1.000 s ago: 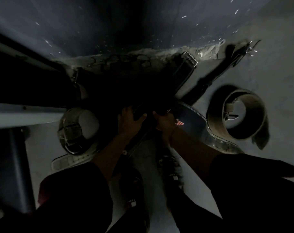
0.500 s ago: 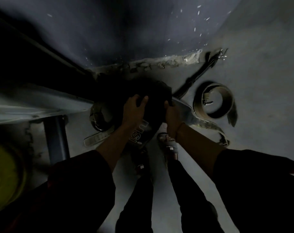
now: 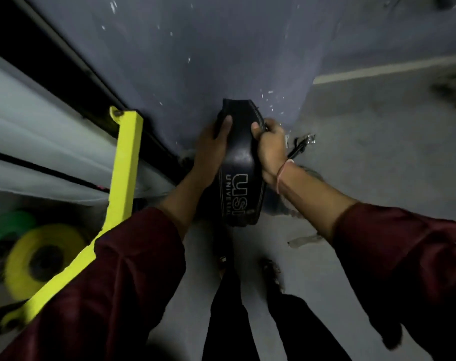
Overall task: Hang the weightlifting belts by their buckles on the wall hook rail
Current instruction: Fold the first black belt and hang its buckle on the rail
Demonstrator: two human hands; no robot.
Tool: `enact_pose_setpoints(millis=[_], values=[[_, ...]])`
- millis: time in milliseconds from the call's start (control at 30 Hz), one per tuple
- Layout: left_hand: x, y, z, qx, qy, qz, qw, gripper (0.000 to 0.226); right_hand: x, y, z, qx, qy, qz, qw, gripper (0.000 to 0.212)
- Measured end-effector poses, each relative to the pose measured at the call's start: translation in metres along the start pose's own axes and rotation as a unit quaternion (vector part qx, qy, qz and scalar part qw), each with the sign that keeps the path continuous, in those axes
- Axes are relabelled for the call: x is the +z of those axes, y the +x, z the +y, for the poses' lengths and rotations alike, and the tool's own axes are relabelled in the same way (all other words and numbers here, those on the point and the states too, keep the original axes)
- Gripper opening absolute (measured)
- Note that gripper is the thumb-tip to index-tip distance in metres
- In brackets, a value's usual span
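Note:
A wide black weightlifting belt with white lettering is held up in front of the grey wall. My left hand grips its left edge, thumb on the front. My right hand grips its right edge. The belt's buckle is hidden behind the belt and my hands. Another dark belt end with a metal buckle lies on the floor just right of my right hand. No hook rail is in view.
A bright yellow metal frame stands at the left, close to my left arm. Yellow and green weight plates sit low at the left. My legs and shoes stand on the grey floor below.
Both hands have lifted the black belt off the floor and up in front of the wall. The view has risen, so the coiled belts on the floor have dropped out of sight.

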State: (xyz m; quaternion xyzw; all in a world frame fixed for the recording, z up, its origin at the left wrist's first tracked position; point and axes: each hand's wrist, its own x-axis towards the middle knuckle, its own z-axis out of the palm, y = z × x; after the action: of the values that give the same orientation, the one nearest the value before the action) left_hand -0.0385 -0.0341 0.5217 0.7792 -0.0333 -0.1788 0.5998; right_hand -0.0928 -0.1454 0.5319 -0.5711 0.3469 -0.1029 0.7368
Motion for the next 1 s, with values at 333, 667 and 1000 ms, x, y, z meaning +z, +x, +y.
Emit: enact_pose_setpoints(millis=[333, 667, 1000], values=[[-0.044, -0.063, 0.247, 0.201, -0.096, 0.068, 0.972, 0.015, 0.012, -0.097, -0.225, -0.218, 0.013, -0.121, 0.968, 0.012], [-0.062, -0.091, 0.411, 0.357, -0.142, 0.11, 0.917, 0.024, 0.005, -0.159, -0.371, -0.365, 0.08, -0.183, 0.91, 0.008], [-0.108, -0.09, 0.505, 0.439, -0.124, 0.088, 0.885, 0.032, 0.023, -0.186, -0.398, -0.413, 0.068, -0.177, 0.891, 0.013]])
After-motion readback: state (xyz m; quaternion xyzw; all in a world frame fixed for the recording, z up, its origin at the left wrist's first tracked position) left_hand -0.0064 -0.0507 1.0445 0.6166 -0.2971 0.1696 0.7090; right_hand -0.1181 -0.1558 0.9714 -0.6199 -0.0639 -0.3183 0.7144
